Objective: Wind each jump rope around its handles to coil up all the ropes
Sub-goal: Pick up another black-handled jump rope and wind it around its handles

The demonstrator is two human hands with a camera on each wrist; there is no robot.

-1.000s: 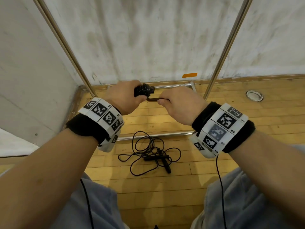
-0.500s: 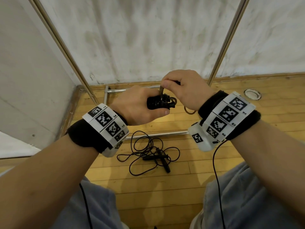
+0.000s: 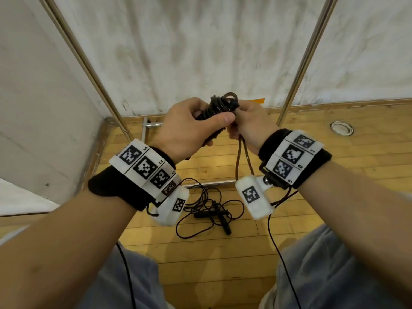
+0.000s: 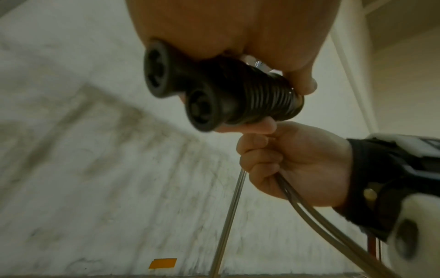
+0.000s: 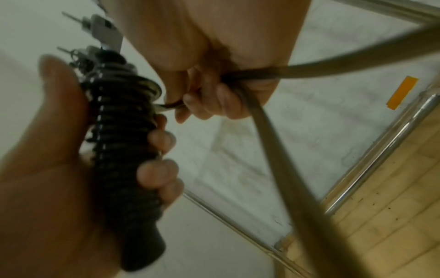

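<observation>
Head view: left hand (image 3: 189, 126) grips wound handles (image 3: 214, 110); right hand (image 3: 249, 123), now lowered, pinches the remaining rope (image 3: 242, 157) loop; loose rope (image 3: 209, 210) at 6 o'clock untouched.

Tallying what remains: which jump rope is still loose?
The jump rope on the floor, a tangle with bare handles. The held rope is wound around its handles in the left hand.

left hand (image 5: 47, 169) gripping wound handles (image 5: 126, 150), right hand (image 5: 214, 75) pinching rope (image 5: 273, 150)
</observation>
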